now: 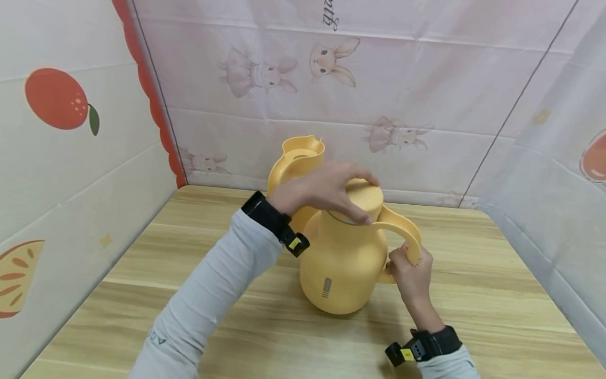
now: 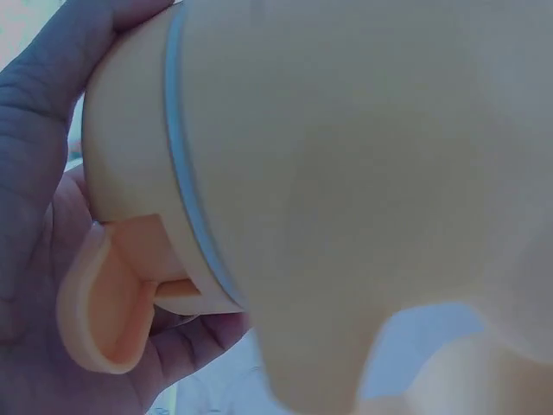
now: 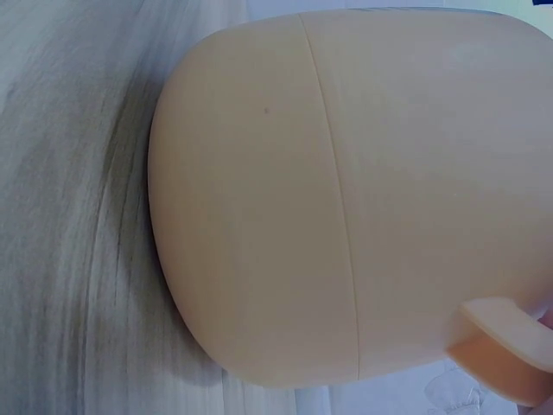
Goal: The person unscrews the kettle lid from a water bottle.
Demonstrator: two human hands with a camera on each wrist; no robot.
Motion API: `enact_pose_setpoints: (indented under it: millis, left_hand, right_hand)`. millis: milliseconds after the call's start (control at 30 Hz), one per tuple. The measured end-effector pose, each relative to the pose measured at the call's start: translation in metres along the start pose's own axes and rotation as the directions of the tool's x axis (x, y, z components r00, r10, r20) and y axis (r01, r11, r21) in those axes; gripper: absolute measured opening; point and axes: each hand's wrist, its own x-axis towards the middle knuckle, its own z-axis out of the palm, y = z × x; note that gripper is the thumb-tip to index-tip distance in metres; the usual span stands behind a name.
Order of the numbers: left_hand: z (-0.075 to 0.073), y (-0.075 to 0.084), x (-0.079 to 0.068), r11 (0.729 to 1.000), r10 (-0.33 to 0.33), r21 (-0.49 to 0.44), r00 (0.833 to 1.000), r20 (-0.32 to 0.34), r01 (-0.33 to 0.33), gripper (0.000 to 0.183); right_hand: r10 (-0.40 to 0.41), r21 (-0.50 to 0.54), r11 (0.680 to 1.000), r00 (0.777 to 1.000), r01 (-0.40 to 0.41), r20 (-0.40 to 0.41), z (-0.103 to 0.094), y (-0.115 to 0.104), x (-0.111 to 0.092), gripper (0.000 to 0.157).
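A yellow thermos jug stands on the wooden table, a small grey mark low on its side. My left hand reaches over from the left and grips the jug's round lid, thumb on the near side. In the left wrist view a small tab sticks out from the lid, above a pale ring at the neck. My right hand grips the lower part of the jug's curved handle. The right wrist view shows the jug's rounded base and the handle's lower end.
Behind the jug on the left, partly covered by my left arm, is another yellow piece with a wavy, spouted rim. The wooden table extends around the jug. Printed cloth walls enclose the back and both sides.
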Motion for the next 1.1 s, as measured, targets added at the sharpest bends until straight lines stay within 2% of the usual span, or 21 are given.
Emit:
enact_pose_setpoints:
  millis: [133, 233, 367, 633, 900, 1100]
  left_hand:
    - [-0.009, 0.007, 0.0, 1.0, 0.016, 0.025, 0.999, -0.03, -0.015, 0.065]
    - [-0.014, 0.01, 0.001, 0.999, -0.008, 0.047, 1.0, -0.018, 0.009, 0.067]
    - [-0.017, 0.012, 0.0, 0.997, -0.044, 0.062, 0.999, -0.008, 0.044, 0.067]
    - [-0.02, 0.011, -0.006, 0.997, -0.04, 0.06, 0.998, -0.041, 0.042, 0.065]
    - [-0.029, 0.009, -0.023, 0.999, 0.014, 0.045, 0.994, -0.109, -0.009, 0.061]
    - [-0.035, 0.004, -0.039, 1.0, -0.002, 0.006, 0.99, -0.143, 0.003, 0.059]
  right_hand:
    - [0.007, 0.012, 1.0, 1.0, -0.007, -0.001, -0.002, 0.001, 0.0, 0.021]
    - [0.018, 0.004, 1.0, 1.0, -0.018, -0.014, -0.002, 0.002, -0.001, 0.021]
    - [0.025, -0.002, 1.0, 1.0, -0.025, -0.016, -0.002, 0.001, -0.002, 0.02]
    - [0.008, 0.017, 1.0, 1.0, -0.008, -0.004, -0.001, 0.0, -0.001, 0.02]
    - [0.001, 0.007, 1.0, 1.0, -0.001, -0.017, 0.002, 0.004, -0.002, 0.02]
    - [-0.012, 0.022, 1.0, 1.0, 0.012, -0.013, 0.003, 0.007, -0.003, 0.02]
